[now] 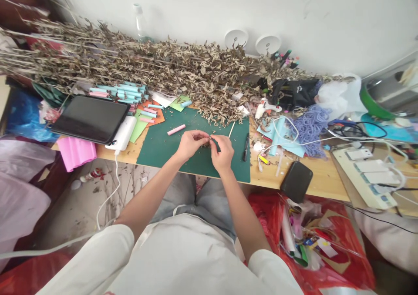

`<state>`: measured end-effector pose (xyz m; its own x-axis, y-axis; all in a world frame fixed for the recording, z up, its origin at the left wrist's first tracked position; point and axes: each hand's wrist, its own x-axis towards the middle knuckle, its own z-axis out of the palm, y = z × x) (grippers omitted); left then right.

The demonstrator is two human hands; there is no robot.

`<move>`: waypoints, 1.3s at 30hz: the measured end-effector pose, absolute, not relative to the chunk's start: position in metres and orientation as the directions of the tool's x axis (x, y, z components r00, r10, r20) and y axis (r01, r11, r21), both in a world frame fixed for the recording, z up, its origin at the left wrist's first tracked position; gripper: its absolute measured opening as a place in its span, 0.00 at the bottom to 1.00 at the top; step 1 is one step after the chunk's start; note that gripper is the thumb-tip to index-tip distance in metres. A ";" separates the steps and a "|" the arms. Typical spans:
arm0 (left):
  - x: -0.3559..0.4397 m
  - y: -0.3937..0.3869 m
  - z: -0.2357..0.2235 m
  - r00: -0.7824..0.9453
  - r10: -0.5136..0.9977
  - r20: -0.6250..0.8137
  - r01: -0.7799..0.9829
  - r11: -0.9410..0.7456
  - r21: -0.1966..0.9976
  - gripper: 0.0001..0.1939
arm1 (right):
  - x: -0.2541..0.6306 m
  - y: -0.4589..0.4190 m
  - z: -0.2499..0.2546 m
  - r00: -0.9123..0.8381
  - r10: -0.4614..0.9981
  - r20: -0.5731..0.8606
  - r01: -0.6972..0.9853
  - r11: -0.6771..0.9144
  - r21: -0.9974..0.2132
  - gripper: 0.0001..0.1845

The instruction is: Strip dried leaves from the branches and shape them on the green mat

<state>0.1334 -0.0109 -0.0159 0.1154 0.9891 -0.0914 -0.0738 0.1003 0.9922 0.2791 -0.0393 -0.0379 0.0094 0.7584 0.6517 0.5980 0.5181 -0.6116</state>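
Over the green cutting mat [163,151], my left hand [192,144] and my right hand [222,151] meet at the fingertips, both closed in a pinch. Between and just under the fingers are brown bits of dried leaves [206,145]; their exact shape is mostly hidden. A pink paper roll [176,129] lies on the mat to the left of my left hand. Beyond my right hand is a thin pale stick [231,129], and a black pen [246,147] rests at the mat's right edge. A long heap of dried leafy stalks [183,64] spreads behind the mat.
At left are a black tablet [91,117], a white power bank [122,134] and several blue paper rolls [127,91]. To the right lie a glue gun [267,107], purple yarn [310,129], a black case [297,181] and a power strip [365,177]. A red bag [352,264] sits below.
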 end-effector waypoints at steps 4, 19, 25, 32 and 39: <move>0.133 -0.012 -0.016 0.145 0.987 -0.070 -0.003 0.071 0.997 0.13 | 0.279 -0.039 -0.039 0.036 0.755 0.654 0.567 0.523 -0.636 0.08; 0.130 -0.014 -0.007 0.319 0.915 0.247 0.583 -0.395 0.710 0.10 | 0.277 -0.040 -0.038 0.058 0.783 0.619 0.587 0.474 -0.656 0.08; 0.132 -0.017 -0.009 0.347 0.899 0.268 0.591 -0.431 0.682 0.10 | 0.276 -0.039 -0.039 0.052 0.799 0.600 0.597 0.456 -0.659 0.07; 0.140 -0.018 -0.016 0.154 0.988 0.029 0.313 -0.077 0.947 0.08 | 0.279 -0.041 -0.037 0.179 0.802 0.570 0.562 0.393 -0.728 0.04; 0.128 -0.012 -0.023 0.087 0.994 -0.069 0.121 0.059 0.991 0.13 | 0.279 -0.037 -0.042 0.144 0.809 0.570 0.554 0.411 -0.724 0.07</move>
<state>0.1276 -0.0118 -0.0231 0.0868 0.9938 -0.0693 0.1207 0.0585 0.9910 0.2791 -0.0367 -0.0418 0.1442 0.8092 0.5695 0.5542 0.4108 -0.7240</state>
